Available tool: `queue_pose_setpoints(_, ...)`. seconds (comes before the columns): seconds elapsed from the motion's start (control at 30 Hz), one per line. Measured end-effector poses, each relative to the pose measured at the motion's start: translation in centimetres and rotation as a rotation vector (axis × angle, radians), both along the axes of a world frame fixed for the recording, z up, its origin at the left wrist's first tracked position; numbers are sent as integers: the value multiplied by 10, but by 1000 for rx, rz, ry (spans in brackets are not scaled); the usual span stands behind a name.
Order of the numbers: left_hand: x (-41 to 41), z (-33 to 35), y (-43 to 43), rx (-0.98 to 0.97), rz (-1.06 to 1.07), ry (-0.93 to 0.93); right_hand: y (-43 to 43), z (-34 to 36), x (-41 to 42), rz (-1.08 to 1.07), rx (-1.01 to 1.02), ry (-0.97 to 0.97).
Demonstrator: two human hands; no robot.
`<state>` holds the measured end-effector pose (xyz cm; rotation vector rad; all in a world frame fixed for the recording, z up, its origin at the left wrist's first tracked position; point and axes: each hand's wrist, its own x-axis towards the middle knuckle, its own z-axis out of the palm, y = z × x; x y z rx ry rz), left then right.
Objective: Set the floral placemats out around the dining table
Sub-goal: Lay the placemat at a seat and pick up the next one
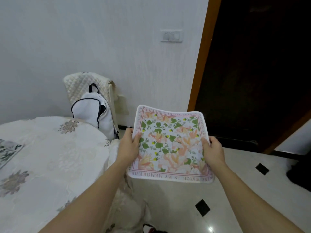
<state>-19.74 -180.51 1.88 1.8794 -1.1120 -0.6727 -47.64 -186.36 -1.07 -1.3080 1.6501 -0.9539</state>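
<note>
while a pale papered wall [101, 39] fills the upper left of the frame and a dark doorway [255, 73] the upper right, a dining table [50, 148] draped in a cream flowered cloth is seen at the left edge. a quilted chair [87, 84] is set against the wall beyond it, with a white backpack [94, 111] propped on the seat. white floor tiles [235, 190] with small black insets are shown at lower right. a floral placemat [170, 143], bordered in pink lettering, is held in mid-air right of the table, above the floor and clear of the cloth. its left edge is pinched by the left hand [130, 143] and its right edge by the right hand [212, 152], thumbs laid on top. part of a second patterned mat [8, 152] is glimpsed on the table at far left. a light switch [171, 36] is mounted on the wall.
</note>
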Motion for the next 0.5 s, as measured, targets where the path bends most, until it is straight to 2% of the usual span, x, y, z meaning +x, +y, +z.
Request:
queue_pose_setpoints(0.27, 90, -5, -60, -35, 195, 86, -118, 10, 102, 204, -4, 70)
queue_pose_setpoints(0.5, 171, -16, -28, -17, 473, 158, -161, 11, 225, 496, -25, 68)
